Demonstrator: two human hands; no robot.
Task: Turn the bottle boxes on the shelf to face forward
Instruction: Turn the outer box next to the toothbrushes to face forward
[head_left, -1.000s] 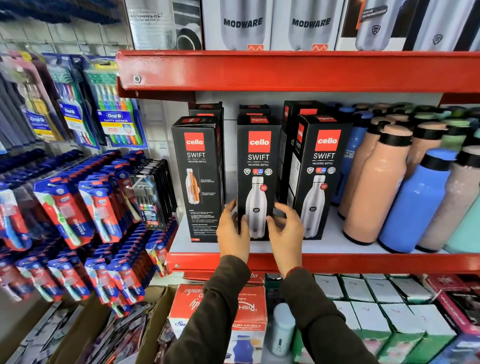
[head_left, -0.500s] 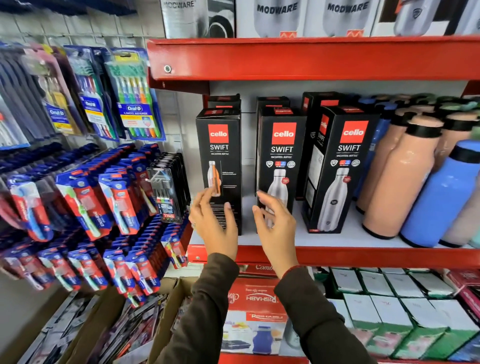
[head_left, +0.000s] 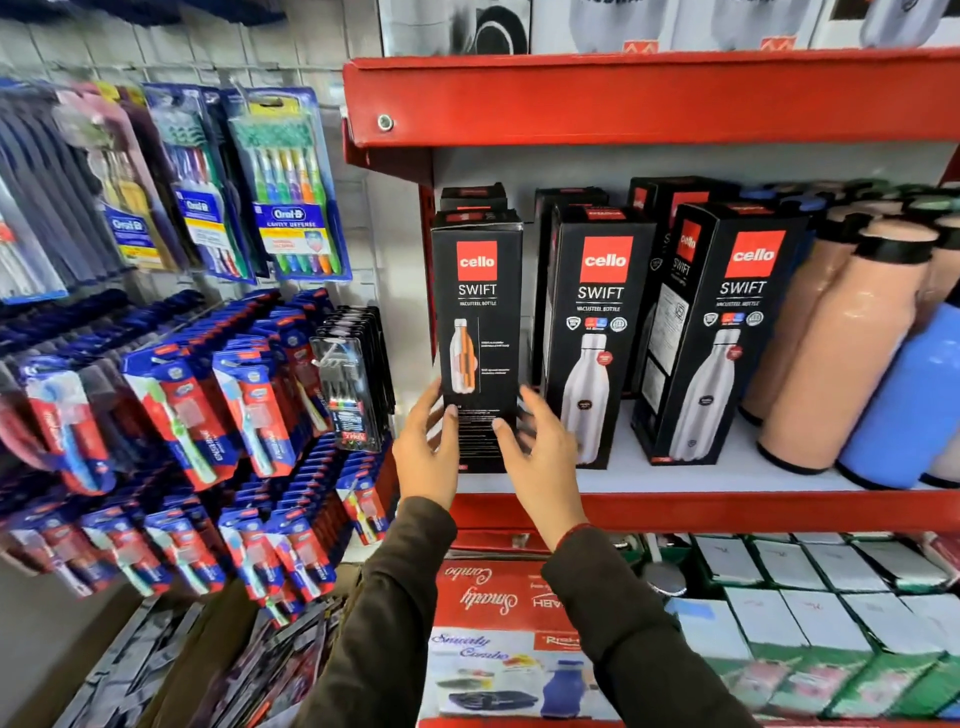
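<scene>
Three black Cello Swift bottle boxes stand in a row on the white shelf with a red front edge (head_left: 753, 512). The left box (head_left: 478, 322) shows a face with a small orange cutaway bottle and text. The middle box (head_left: 597, 332) shows its steel-bottle face squarely. The right box (head_left: 727, 338) is angled, so a side panel shows too. More black boxes stand behind them. My left hand (head_left: 426, 452) and right hand (head_left: 543, 462) flank the left box's lower part, fingers spread, thumbs at its front face. Whether they press on it is blurred.
Peach bottles (head_left: 841, 353) and blue bottles (head_left: 904, 400) crowd the shelf's right side. Toothbrush packs (head_left: 280, 187) hang on the wall at left, with more racks (head_left: 197, 415) below. A red shelf (head_left: 623, 98) is overhead. Cartons (head_left: 498, 623) and small white-green boxes (head_left: 831, 597) fill the level below.
Both hands let go of the middle box and moved left, and now bracket the left box. The view has shifted left and closer to the shelf.
</scene>
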